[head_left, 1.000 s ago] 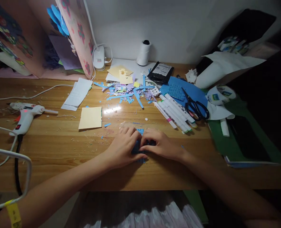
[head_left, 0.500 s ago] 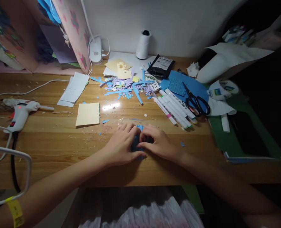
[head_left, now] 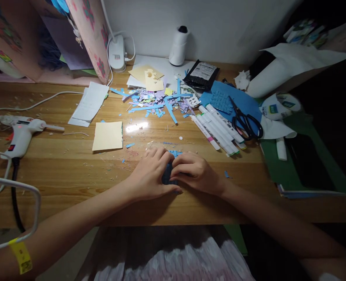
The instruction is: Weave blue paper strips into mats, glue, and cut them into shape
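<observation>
A small piece of blue woven paper (head_left: 166,175) lies on the wooden desk in front of me, mostly covered by my two hands. My left hand (head_left: 151,175) curves around its left side, fingers along the far edge and thumb along the near one. Over its right part, my right hand (head_left: 198,173) is closed, with thumb and fingertips pinched together at the paper. Exactly what those fingertips grasp is hidden. Blue strip ends stick out beyond the fingers at the far edge.
White markers (head_left: 220,130) and black scissors (head_left: 247,123) lie to the right, beside a blue sheet (head_left: 249,107). A pile of paper scraps (head_left: 158,102) sits behind my hands. At left are yellow square paper (head_left: 107,136) and a glue gun (head_left: 23,134). A green folder (head_left: 274,166) lies far right.
The view has shifted slightly. My right fingers have drawn closer together over the blue woven paper, while my left hand keeps its place around it.
</observation>
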The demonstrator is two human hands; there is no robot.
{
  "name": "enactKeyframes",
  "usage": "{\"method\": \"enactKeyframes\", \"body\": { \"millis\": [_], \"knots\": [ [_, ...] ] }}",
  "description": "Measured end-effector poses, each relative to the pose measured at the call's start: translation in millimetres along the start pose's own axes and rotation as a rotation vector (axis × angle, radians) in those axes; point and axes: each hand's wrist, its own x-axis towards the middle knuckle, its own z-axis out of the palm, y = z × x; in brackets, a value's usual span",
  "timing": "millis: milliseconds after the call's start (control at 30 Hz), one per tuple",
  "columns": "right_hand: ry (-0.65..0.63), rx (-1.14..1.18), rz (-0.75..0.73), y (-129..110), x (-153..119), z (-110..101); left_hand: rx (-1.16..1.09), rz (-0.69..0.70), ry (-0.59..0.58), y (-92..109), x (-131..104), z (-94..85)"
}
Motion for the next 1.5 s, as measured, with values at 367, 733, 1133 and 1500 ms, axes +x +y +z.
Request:
{"method": "enactKeyframes", "body": {
  "millis": [367, 733, 1133, 1500],
  "knots": [
    [0.061, -0.071, 0.133, 2, 4, -19, -0.023, -0.005, 0.01, 1, -1, 0.7],
    [-0.082, 0.062, 0.066, 0, 2, -11, 0.002, 0.005, 0.003, -1, 0, 1.5],
    [-0.006, -0.056, 0.1, -1, 3, -11, -0.016, -0.013, 0.008, 0, 0, 1.7],
    [-0.079, -0.043, 0.05, -1, 0, -14, -0.019, -0.012, -0.001, 1, 0, 1.1]
  ]
}}
